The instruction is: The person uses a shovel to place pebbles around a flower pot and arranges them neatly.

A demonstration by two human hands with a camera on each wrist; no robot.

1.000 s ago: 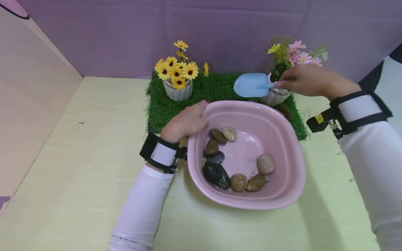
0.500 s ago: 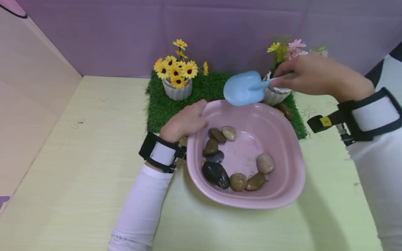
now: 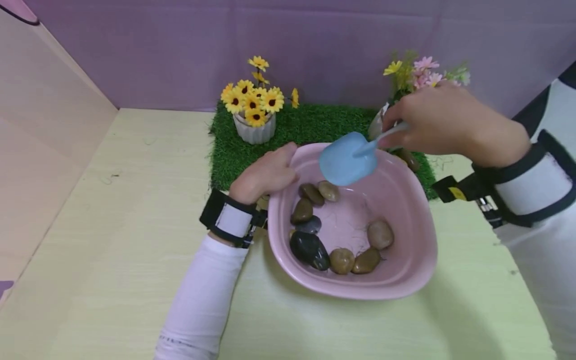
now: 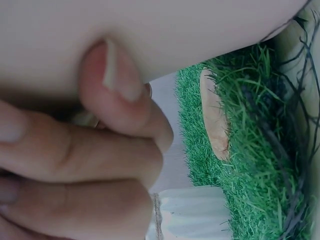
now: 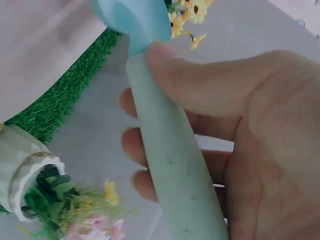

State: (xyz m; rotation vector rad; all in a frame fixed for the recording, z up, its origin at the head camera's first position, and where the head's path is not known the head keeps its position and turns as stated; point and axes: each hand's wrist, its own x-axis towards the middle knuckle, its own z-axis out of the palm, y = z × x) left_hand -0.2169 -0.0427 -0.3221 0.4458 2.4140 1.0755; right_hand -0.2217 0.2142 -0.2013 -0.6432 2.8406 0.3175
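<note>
Gripping pink basin [image 3: 418,270] rim, left hand [image 3: 265,175]; right hand [image 3: 445,125] clasps blue scoop [image 3: 346,160] above stones [image 3: 342,260], clear of rim.

A light blue scoop [image 3: 347,159] hangs over a pink basin [image 3: 405,280]. Brown, tan and black stones [image 3: 342,260] lie inside. The desk [image 3: 112,240] is pale yellow.

A person's 2 bare hands, the left hand [image 3: 265,175] and the right hand [image 3: 443,120], emerge from long white sleeves [image 3: 202,300] that fit close along both forearms. Each wrist carries a black strap [image 3: 211,212] with a broad white band [image 3: 234,221] across it, cinched over the cuff. A small black fitting [image 3: 454,190] with a yellow tag juts from the right wrist's strap, and metal hardware shows beside it. The fingernails [image 4: 117,70] are short and unpainted.
</note>
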